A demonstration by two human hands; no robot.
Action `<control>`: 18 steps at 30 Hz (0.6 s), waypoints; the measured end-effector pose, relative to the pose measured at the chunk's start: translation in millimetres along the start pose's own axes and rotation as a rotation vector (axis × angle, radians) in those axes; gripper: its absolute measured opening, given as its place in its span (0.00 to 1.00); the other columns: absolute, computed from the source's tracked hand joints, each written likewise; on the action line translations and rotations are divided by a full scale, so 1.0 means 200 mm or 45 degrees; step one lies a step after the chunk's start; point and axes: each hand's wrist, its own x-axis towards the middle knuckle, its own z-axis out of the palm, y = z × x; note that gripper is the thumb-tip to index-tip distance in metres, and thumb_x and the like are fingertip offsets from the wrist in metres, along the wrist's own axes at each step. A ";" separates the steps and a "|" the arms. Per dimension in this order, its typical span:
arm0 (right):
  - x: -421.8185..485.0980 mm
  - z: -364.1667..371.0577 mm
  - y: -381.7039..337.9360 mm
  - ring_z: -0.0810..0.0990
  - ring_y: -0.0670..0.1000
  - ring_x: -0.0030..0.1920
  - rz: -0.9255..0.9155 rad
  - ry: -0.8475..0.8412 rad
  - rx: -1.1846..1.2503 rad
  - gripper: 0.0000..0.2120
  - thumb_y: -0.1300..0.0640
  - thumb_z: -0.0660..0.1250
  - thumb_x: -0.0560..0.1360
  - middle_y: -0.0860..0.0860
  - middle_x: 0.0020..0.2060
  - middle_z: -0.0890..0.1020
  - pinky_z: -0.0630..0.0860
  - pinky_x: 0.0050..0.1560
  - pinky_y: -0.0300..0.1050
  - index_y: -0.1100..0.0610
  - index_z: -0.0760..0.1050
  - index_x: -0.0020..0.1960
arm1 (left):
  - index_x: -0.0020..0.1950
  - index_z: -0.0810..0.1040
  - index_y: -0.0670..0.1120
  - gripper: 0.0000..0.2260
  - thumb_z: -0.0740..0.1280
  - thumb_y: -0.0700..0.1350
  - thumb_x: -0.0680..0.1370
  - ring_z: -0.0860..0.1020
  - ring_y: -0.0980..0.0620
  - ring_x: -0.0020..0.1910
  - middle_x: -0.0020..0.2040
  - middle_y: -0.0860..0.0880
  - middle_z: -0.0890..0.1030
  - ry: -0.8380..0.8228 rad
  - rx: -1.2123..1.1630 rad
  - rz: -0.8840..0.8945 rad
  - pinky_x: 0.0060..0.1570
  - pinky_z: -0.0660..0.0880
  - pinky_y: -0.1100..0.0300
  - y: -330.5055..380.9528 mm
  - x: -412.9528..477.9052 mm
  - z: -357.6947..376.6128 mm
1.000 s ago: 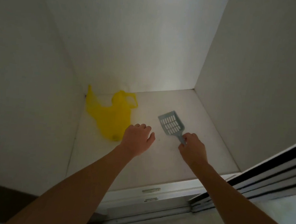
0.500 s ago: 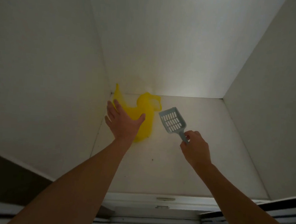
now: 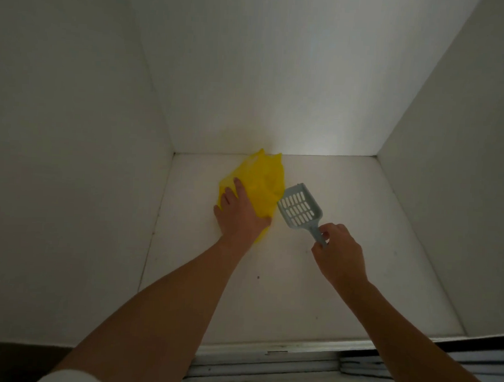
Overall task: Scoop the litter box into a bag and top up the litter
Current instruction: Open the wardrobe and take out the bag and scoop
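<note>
A crumpled yellow plastic bag (image 3: 263,179) lies on the white floor near the back left corner of a white alcove. My left hand (image 3: 239,210) lies on the bag's near left side, fingers spread over it. A pale blue slotted litter scoop (image 3: 301,207) sits just right of the bag, its head pointing away from me. My right hand (image 3: 337,250) pinches the scoop's handle at its near end. No litter box is in view.
White walls (image 3: 70,150) close the alcove on the left, back and right. A white sill with sliding-door tracks (image 3: 279,358) runs along the near edge. A few small dark specks dot the floor (image 3: 341,299).
My left hand moved forward and came down onto the yellow bag. My right hand keeps hold of the scoop's handle. The view shifted to face the alcove more squarely.
</note>
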 end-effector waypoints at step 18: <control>-0.22 -0.09 0.23 0.79 0.50 0.40 0.322 -0.033 0.046 0.06 0.55 0.66 0.78 0.52 0.47 0.76 0.81 0.44 0.48 0.55 0.71 0.52 | 0.54 0.77 0.42 0.09 0.65 0.44 0.77 0.78 0.37 0.53 0.52 0.40 0.80 0.037 -0.075 0.384 0.49 0.72 0.50 0.10 -0.07 0.07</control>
